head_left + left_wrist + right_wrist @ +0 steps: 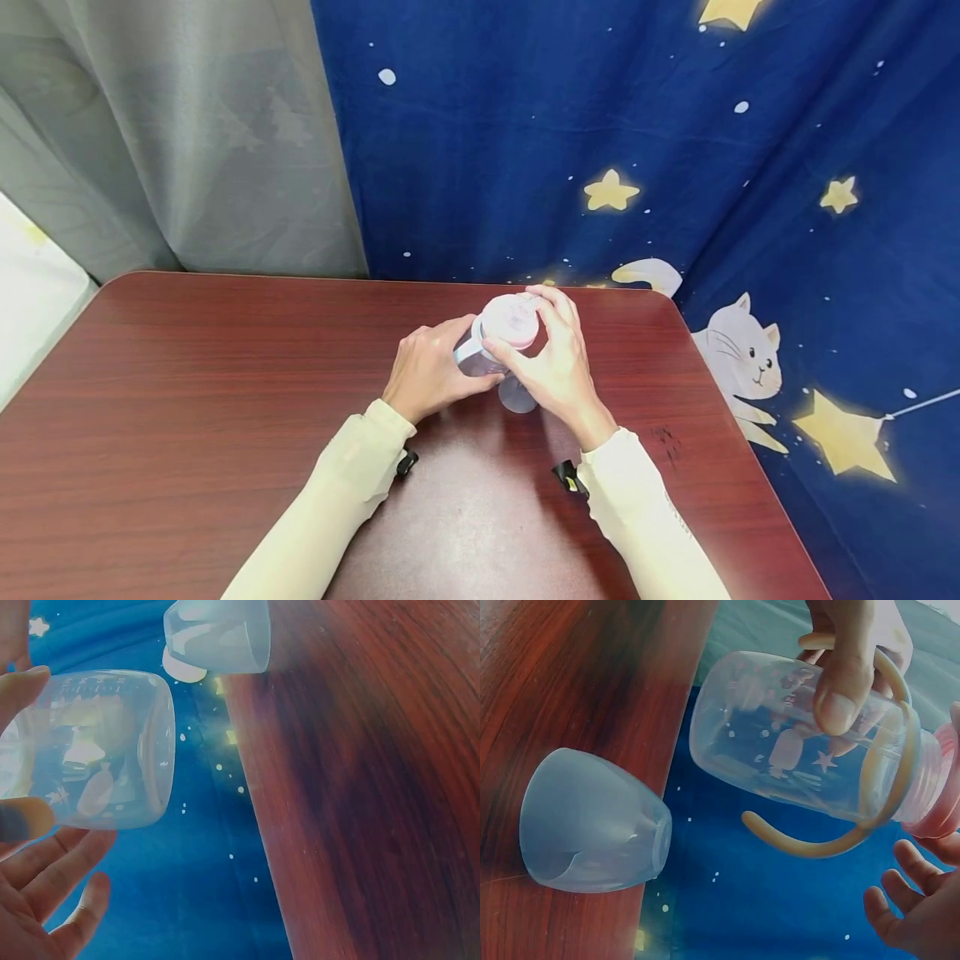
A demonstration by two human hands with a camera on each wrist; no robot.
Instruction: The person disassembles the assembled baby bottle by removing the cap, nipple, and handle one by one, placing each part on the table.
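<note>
A clear baby bottle (pixel 780 742) with printed pink figures and a curved handle ring (pixel 810 847) is held tilted above the table. My left hand (pixel 431 362) grips its body, the thumb lying along the side. Around the pink collar (pixel 510 321) at the bottle's top, my right hand (pixel 558 367) has its thumb on one side and fingers on the other. In the right wrist view several right-hand fingers extend clear of the bottle. A translucent domed cap (pixel 592 825) stands on the table just below the hands, touched by neither. Whether the collar is fully threaded on cannot be seen.
The reddish-brown wooden table (pixel 225 400) has its far edge just beyond the hands. Behind it hang a grey curtain (pixel 247 133) and a blue curtain (pixel 510 150) with stars and a white cat. Black devices (pixel 570 479) are strapped at both wrists.
</note>
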